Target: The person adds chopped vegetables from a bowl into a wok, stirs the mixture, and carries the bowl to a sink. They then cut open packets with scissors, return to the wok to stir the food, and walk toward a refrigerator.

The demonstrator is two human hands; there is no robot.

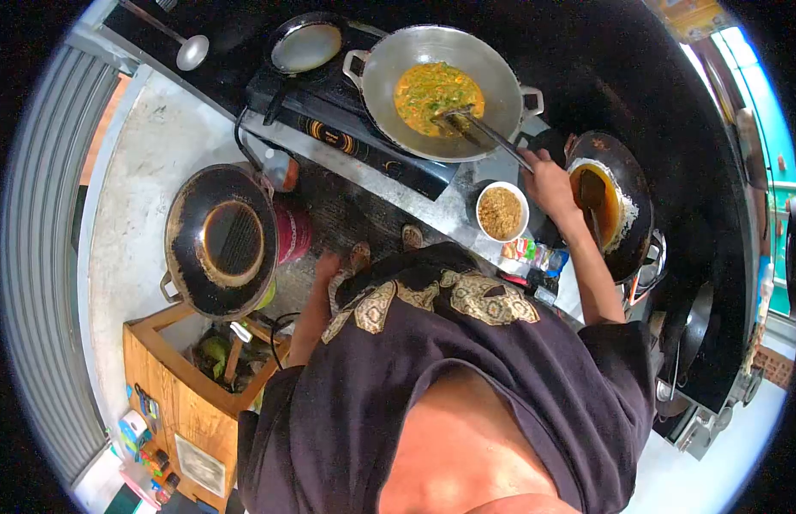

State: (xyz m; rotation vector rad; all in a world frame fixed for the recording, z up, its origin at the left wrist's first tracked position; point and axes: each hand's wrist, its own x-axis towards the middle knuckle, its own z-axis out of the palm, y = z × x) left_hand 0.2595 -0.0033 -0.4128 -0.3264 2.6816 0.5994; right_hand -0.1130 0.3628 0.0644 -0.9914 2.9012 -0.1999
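My right hand (550,190) is closed around the handle of a dark metal spatula (494,139). The blade end rests in a yellow-orange mixture with green bits (430,92), which lies in the bottom of a large silver wok (502,84) with two side handles. Below the spatula stands a white bowl (526,216) of brown, crumbly food (500,212). My left hand (328,264) hangs low at my side, away from the stove; its fingers are too small and dim to make out.
The wok sits on a black gas stove (377,163) beside a small frying pan (306,48). To the right is a dark wok with brown oil (605,206). Packets (535,254) lie near the bowl. A blackened wok (179,231) stands at left above a wooden cabinet (179,385).
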